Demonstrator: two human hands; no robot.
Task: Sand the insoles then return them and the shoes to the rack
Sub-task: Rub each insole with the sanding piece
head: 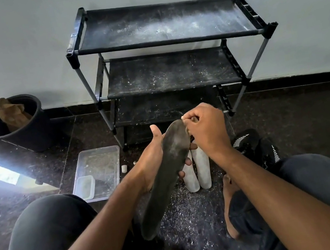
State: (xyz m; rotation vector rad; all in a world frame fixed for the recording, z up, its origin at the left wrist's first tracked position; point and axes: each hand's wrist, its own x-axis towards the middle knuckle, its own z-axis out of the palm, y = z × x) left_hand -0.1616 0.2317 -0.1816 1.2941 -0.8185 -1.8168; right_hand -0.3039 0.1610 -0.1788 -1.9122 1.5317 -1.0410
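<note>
My left hand [154, 159] grips a dark grey insole [164, 177] from below, thumb along its left edge, toe end tilted up and away from me. My right hand [204, 127] pinches a small brown piece of sandpaper [190, 120] against the insole's toe edge. Two pale insoles [201, 168] lie side by side on the floor beneath my hands. A black shoe with white stripes [249, 143] sits on the floor to the right. The black three-tier shoe rack [167, 40] stands against the wall ahead, its shelves bare and dusted white.
A clear plastic tray [99, 171] holding a smaller container [85, 186] lies on the floor at left. A black bucket [16, 126] with brown paper stands by the wall. White sanding dust [186, 213] covers the dark floor between my knees. My bare foot [231, 201] rests at right.
</note>
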